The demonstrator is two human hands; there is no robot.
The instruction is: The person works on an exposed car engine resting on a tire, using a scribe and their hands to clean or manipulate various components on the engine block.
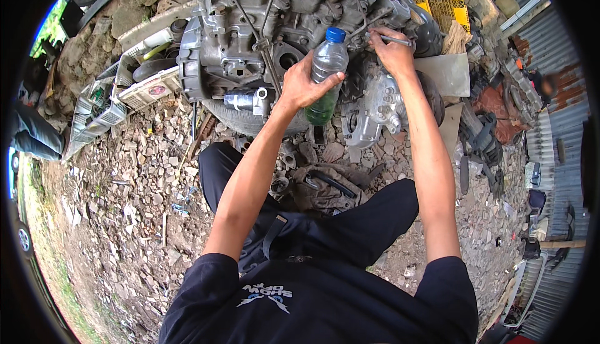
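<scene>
My left hand (pixel 304 84) is wrapped round a clear plastic bottle (pixel 329 63) with a blue cap and green liquid in its lower part. The bottle stands nearly upright in front of a large greasy engine (pixel 240 50). In my right hand (pixel 392 50) is a slim grey rod-like tool (pixel 398 41), pinched close to the engine's right side. What its tip touches is hidden by my fingers. Below that hand, a silver metal housing (pixel 381 103) juts out from the engine.
A tire (pixel 240 117) lies under the engine. White plastic crates (pixel 100 116) stand to the left and a yellow crate (pixel 440 6) at the back right. Between my legs lies a dirty brown cloth (pixel 319 191) on the stony ground (pixel 137 175). Another person's leg (pixel 34 134) shows at far left.
</scene>
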